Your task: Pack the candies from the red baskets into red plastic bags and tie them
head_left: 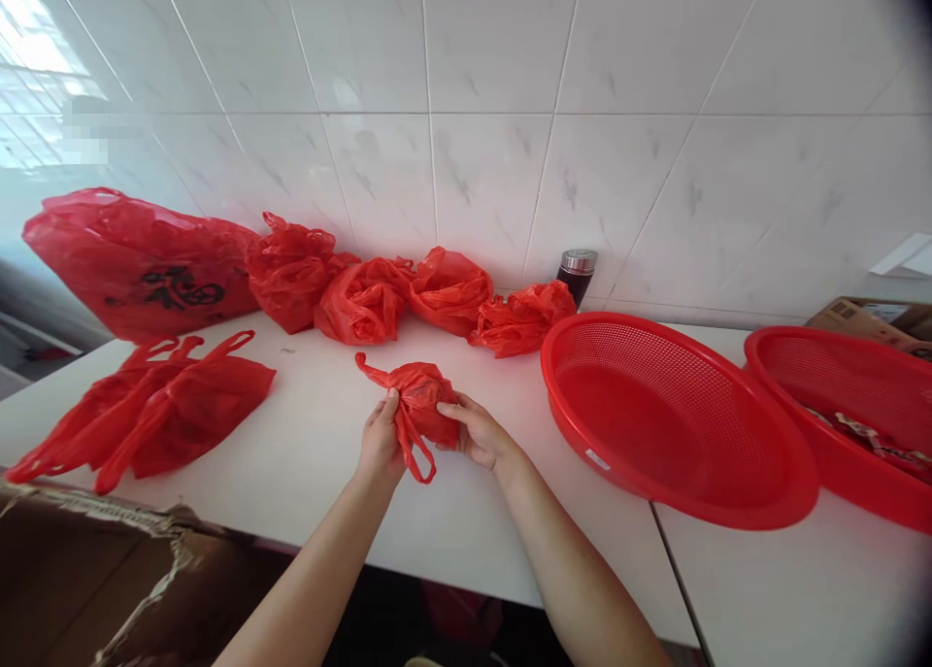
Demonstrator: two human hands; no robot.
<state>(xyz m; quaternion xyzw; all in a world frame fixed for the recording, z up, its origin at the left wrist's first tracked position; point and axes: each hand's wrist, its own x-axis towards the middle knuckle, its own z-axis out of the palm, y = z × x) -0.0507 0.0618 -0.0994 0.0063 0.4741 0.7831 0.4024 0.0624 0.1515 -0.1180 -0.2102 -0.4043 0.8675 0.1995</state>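
Observation:
A small red plastic bag [429,395] is held between both hands, a little above the white table [313,444]. My left hand [382,436] is closed on its left side, thumb on top near the handles. Closed round the bag's right side is my right hand [477,431], its fingers partly hidden beneath. One handle loop hangs toward me and another part sticks out to the upper left. What the bag contains cannot be made out. Flat red bags [196,410] with handles lie on the table to the left.
Bunched red bags [364,303] line the tiled wall, beside a large red bag [123,259] and a dark bottle [577,274]. An empty red basket [648,434] and another basket [859,473] stand right. A cardboard box [211,570] is at front left.

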